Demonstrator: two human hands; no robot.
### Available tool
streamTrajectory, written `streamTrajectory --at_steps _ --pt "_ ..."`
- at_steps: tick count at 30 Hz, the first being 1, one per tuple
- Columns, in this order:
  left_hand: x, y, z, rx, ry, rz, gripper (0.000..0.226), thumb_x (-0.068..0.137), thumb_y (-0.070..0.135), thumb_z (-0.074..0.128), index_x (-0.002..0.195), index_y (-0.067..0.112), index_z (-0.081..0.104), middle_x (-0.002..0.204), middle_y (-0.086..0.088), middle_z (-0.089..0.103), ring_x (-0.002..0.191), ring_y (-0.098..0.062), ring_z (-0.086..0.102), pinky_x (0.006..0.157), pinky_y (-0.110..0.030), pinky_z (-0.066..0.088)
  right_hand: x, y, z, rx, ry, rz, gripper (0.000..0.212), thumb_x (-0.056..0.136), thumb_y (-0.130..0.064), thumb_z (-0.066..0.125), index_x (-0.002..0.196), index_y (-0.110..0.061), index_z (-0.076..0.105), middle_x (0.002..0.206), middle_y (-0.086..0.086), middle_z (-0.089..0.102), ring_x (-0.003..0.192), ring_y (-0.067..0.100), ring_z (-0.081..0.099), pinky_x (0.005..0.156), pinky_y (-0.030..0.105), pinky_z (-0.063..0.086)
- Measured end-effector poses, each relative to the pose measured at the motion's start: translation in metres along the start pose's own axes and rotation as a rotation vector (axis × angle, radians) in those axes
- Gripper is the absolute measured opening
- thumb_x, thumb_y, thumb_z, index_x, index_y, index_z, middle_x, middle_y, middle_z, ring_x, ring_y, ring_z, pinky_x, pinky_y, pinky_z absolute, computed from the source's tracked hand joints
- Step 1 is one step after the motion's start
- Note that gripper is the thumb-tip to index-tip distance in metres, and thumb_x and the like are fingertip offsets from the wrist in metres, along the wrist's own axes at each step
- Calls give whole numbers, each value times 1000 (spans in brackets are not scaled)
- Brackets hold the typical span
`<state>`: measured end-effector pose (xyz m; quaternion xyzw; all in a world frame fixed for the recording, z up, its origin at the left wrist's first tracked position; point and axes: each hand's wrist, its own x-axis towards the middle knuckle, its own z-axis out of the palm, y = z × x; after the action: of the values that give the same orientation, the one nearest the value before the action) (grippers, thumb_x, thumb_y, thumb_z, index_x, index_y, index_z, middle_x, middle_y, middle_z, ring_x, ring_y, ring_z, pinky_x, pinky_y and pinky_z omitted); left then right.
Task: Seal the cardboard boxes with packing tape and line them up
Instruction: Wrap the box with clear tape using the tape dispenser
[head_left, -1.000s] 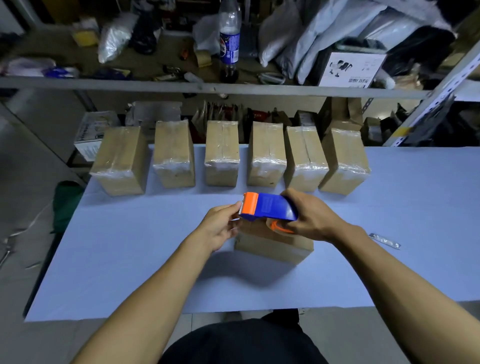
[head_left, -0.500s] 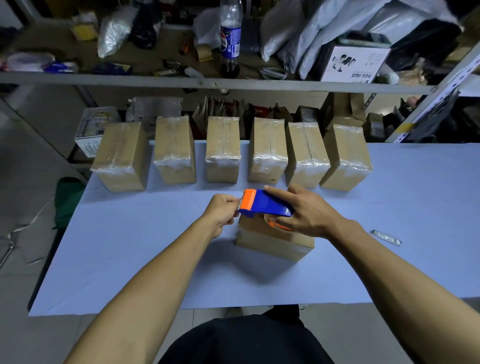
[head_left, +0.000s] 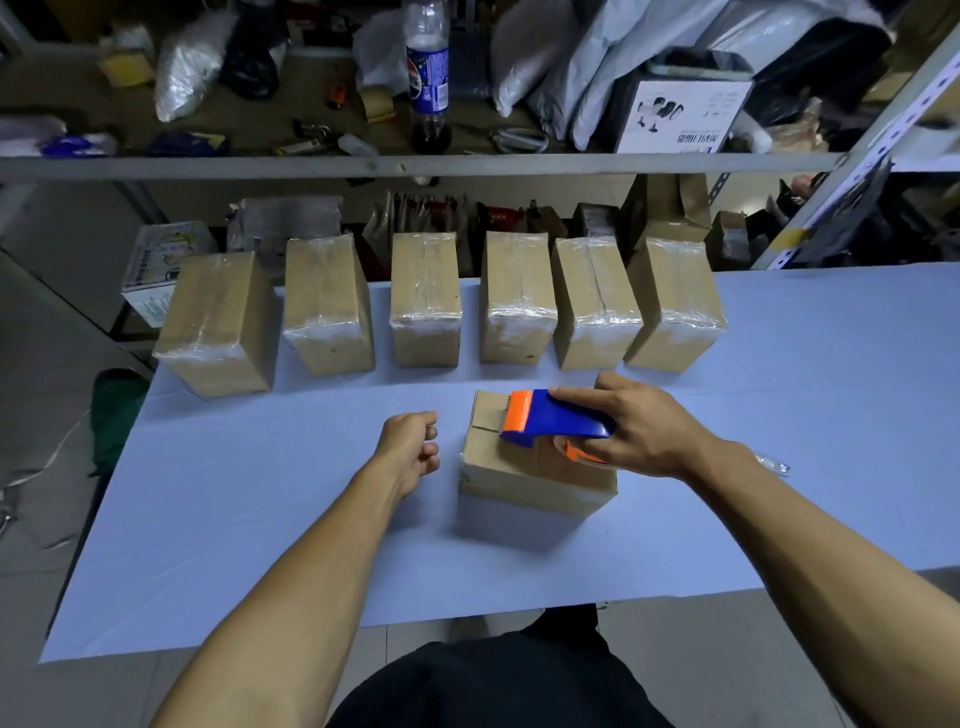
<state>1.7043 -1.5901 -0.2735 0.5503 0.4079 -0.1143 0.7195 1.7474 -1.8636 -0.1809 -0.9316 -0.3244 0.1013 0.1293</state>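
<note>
A plain cardboard box (head_left: 524, 470) lies in the middle of the pale blue table (head_left: 260, 519). My right hand (head_left: 644, 428) grips a blue and orange tape dispenser (head_left: 550, 418), which rests on the box's top near its far left corner. My left hand (head_left: 410, 449) hovers just left of the box with its fingers curled, holding nothing and not touching the box. Several taped boxes (head_left: 426, 301) stand in a row along the table's far edge.
A metal shelf (head_left: 415, 166) crosses above the row, cluttered with a cola bottle (head_left: 427, 73), bags and a white carton (head_left: 680, 117). A scrap of clear wrapper (head_left: 774, 462) lies on the table to the right. Bags and cartons sit behind the row.
My left hand has let go of the dispenser's front and drawn back to the left. The dispenser has come down onto the box's top.
</note>
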Motion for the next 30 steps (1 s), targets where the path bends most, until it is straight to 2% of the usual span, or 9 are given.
streamTrajectory --at_steps 5,9,13,15,17,18,22,26,30 --pt "5 -12 2 61 -32 41 12 99 14 54 88 15 51 71 -2 40 48 -11 28 43 -18 30 -3 5 0 8 15 17 67 80 -53 56 145 -40 45 88 -4 47 79 17 48 62 30 37" --pt "11 -31 26 142 -35 34 12 99 25 58 89 19 59 80 -8 60 54 -15 45 49 -24 34 -5 3 4 21 34 33 64 85 -43 65 145 -42 43 90 -5 47 82 17 49 63 28 33" --pt "13 -33 38 94 24 -107 31 91 40 67 76 15 60 55 -2 58 52 -17 48 50 -22 35 -4 5 2 10 30 76 64 85 -38 66 146 -41 43 91 -5 46 84 18 49 64 29 32" --pt "18 -35 37 85 65 -178 45 80 45 77 101 7 63 74 -8 68 66 -22 59 57 -24 45 -5 3 2 -12 29 90 64 86 -42 65 145 -43 42 92 -7 44 87 19 51 65 30 34" --pt "19 -37 38 176 160 -84 64 82 43 75 130 7 53 121 -16 65 105 -31 64 85 -37 56 -4 2 4 -29 28 106 64 86 -45 64 146 -44 41 94 -9 42 89 20 53 65 30 34" --pt "18 -36 40 237 206 27 58 87 41 70 132 9 53 129 -15 62 114 -31 61 95 -41 52 -4 2 4 -37 21 112 65 86 -46 63 146 -45 39 95 -9 42 90 20 54 65 29 34" --pt "-4 -19 59 406 68 408 34 100 36 52 121 13 64 119 -1 66 109 -20 59 94 -35 49 -2 2 4 -67 -13 112 65 88 -51 60 148 -44 36 108 -5 47 92 21 55 66 29 34" --pt "-5 -20 69 621 0 414 44 104 45 35 131 18 58 123 -7 64 114 -25 58 91 -35 48 1 2 1 -96 -47 76 68 87 -68 53 148 -47 33 116 -4 48 93 22 57 68 31 37" --pt "0 -19 70 664 65 430 48 105 41 36 136 12 58 134 -9 61 125 -30 54 103 -36 44 -7 11 -6 -40 -59 64 61 89 -57 58 146 -51 35 96 -4 43 82 22 50 64 31 32"
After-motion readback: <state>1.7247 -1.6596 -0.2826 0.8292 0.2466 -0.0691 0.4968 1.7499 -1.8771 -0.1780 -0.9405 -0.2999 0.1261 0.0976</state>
